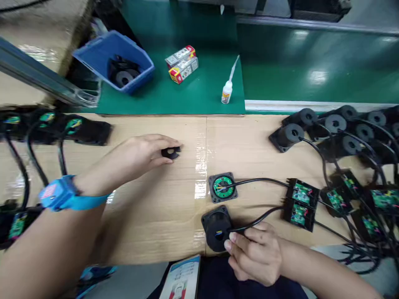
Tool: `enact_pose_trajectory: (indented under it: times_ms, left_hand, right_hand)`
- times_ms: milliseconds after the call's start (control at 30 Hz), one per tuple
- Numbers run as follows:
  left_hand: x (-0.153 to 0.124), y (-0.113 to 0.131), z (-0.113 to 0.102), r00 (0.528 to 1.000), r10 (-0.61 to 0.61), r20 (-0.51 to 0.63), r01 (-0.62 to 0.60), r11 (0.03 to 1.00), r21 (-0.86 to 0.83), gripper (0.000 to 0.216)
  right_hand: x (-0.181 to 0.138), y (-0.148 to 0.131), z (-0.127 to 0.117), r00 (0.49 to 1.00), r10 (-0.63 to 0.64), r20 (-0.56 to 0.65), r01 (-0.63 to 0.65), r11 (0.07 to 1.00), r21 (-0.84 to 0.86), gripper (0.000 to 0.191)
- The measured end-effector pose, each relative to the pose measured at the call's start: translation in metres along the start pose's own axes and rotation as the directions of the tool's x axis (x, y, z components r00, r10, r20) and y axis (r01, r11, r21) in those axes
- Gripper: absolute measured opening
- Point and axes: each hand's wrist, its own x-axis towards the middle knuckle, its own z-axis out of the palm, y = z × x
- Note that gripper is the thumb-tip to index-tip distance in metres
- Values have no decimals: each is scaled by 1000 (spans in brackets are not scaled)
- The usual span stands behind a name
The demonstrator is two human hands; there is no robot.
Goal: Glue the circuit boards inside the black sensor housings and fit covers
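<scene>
Head view: a round green circuit board [223, 187], set in a square black base, lies between the two hands. To its left and a little beyond it, the left hand [146, 151] pinches a small black holed piece [171, 156] between thumb and fingers, which hide part of its edge. Just nearer the person than the board sits a black cylindrical housing [216, 226] with a square flange. The right hand [257, 253] has its fingertips at that housing's edge, beside its black cable [264, 215]; whether they grip the housing, the cable or both, I cannot tell.

No lettering can be read. Beyond the board, left of it, two red, yellow and white cartons [183, 64] carry print too small to make out; almost straight beyond it, so does the label of a white nozzle bottle [227, 92]. Left of the board, the blue wrist device [64, 193] bears a blurred reddish sticker. Nearer the person, a printed card [182, 278] is cut off below.

Far right of the board, grouped black housings [291, 135] overlap and run out of frame; far left, other housings [90, 132] do likewise. Beyond-left, a blue bin [141, 62] partly hides its dark contents.
</scene>
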Motion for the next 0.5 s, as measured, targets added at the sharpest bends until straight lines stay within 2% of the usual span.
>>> enact_pose_trajectory:
  times_ms: [67,133,267,367,500]
  left_hand:
    - [-2,8,1,998,-8,-66,8,1000,7,61]
    - [-4,26,2,991,-3,-134,1,1000,-14,57]
    - [-12,91,7,964,39,-264,-75,989,-127,46]
    - [-12,129,16,952,113,-286,-158,978,-139,46]
    - [-4,140,30,944,152,-292,-198,971,-136,49]
  right_hand:
    - [-3,-3,2,1000,-9,-22,9,1000,-4,16]
    - [-5,-5,4,999,-13,-40,13,1000,-8,16]
    - [-4,-5,7,998,-5,-67,4,1000,-14,16]
    - [1,-3,5,998,0,-58,0,1000,-6,16]
    - [5,-2,3,998,8,-60,-7,1000,3,16]
